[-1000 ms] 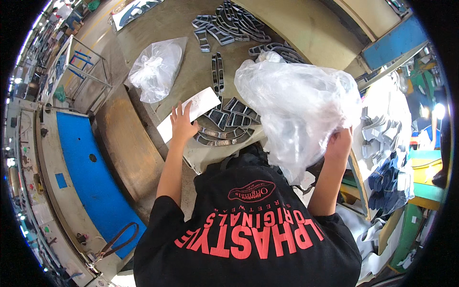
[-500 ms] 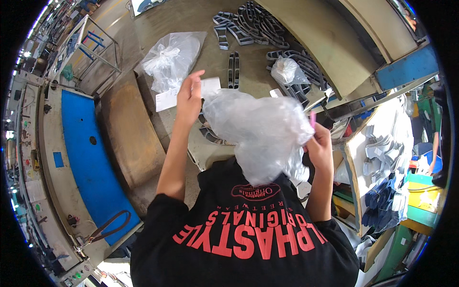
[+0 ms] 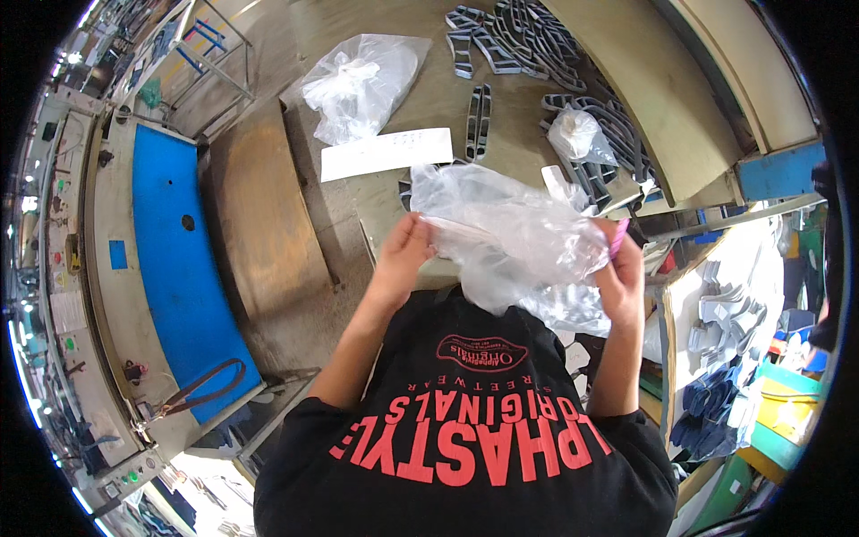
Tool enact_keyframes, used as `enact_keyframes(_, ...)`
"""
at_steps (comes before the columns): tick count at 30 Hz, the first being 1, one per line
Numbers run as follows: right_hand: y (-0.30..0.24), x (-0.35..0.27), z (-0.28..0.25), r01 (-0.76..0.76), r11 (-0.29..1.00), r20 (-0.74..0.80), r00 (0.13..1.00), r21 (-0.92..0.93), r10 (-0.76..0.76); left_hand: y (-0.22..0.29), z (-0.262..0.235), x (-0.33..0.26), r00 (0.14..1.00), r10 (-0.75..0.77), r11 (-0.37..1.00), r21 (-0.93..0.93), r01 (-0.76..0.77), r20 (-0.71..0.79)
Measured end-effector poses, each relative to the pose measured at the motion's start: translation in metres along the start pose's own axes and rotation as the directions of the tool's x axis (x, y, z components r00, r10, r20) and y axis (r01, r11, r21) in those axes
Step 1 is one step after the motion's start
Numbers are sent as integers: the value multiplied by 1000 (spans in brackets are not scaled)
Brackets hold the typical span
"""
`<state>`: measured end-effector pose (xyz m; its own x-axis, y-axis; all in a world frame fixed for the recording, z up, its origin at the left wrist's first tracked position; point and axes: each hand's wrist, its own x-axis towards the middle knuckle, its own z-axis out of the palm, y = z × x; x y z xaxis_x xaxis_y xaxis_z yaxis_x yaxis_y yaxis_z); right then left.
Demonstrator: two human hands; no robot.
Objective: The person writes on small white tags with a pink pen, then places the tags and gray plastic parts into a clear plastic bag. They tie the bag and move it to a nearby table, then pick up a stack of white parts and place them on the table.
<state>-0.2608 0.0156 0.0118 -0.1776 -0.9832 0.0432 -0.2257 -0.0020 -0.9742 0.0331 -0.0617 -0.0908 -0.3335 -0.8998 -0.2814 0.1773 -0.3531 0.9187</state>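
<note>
I hold a large clear plastic bag [image 3: 514, 237] stretched between both hands, just above my black shirt. My left hand [image 3: 404, 255] pinches the bag's left edge. My right hand [image 3: 620, 268] grips its right side together with a small pink thing. A white paper slip [image 3: 386, 152] lies on the table beyond my left hand. Grey cut pieces [image 3: 480, 112] lie flat on the table further away.
A second crumpled clear bag [image 3: 362, 80] lies at the far left of the table and a small knotted one [image 3: 577, 134] at the right. A blue machine bed [image 3: 179, 259] runs along my left. Stacks of grey and blue cut parts [image 3: 720, 358] stand at my right.
The big bag came down from the table toward my chest and is flatter now. My left hand left the white slip and took the bag's edge. The view shifted nearer.
</note>
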Motion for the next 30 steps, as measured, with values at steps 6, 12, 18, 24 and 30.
enact_keyframes(6,38,40,-29,-97,906,-224,975,-411,3,71,-39,-5,997,-69,919,-386,77,36)
enact_keyframes(12,50,76,-17,0,666,-188,959,-746,-210,83,-42,21,862,507,448,860,-244,-19)
enact_keyframes(18,57,40,21,-14,981,-44,999,-195,6,39,11,22,851,369,580,622,-526,375)
enact_keyframes(24,147,51,100,-132,970,142,977,-202,162,-44,21,89,948,33,40,948,-316,315)
enact_keyframes(30,172,57,91,339,576,371,926,-743,-67,-10,-15,112,954,294,-207,978,14,48)
